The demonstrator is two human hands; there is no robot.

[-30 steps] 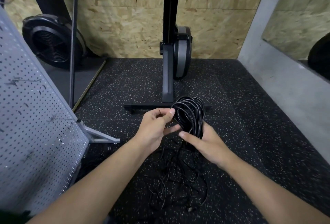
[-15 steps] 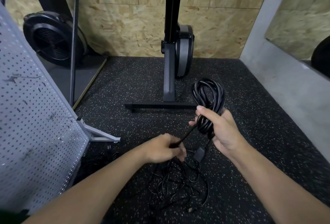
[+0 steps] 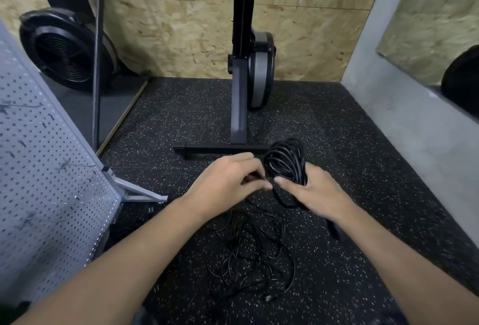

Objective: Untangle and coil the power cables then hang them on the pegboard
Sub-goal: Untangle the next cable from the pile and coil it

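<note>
My right hand (image 3: 315, 192) grips a black coiled cable (image 3: 285, 162), whose loops stand up above my fingers. A plug end (image 3: 335, 230) of this cable hangs below my right wrist. My left hand (image 3: 228, 182) pinches a strand of the same cable just left of the coil. A loose tangle of thin black cable (image 3: 254, 257) lies on the floor under both hands. The grey pegboard (image 3: 44, 195) stands at the left, tilted, with a few small hooks on it.
A black machine stand (image 3: 239, 107) with a crossbar foot sits just beyond my hands. A round black fan (image 3: 64, 50) and a thin pole (image 3: 97, 65) are at the back left. A grey concrete ledge (image 3: 414, 143) runs along the right. Speckled rubber floor (image 3: 350, 169) all around.
My right hand has lowered the coil and brought it back toward the left. My left hand has risen from the floor tangle up to the coil.
</note>
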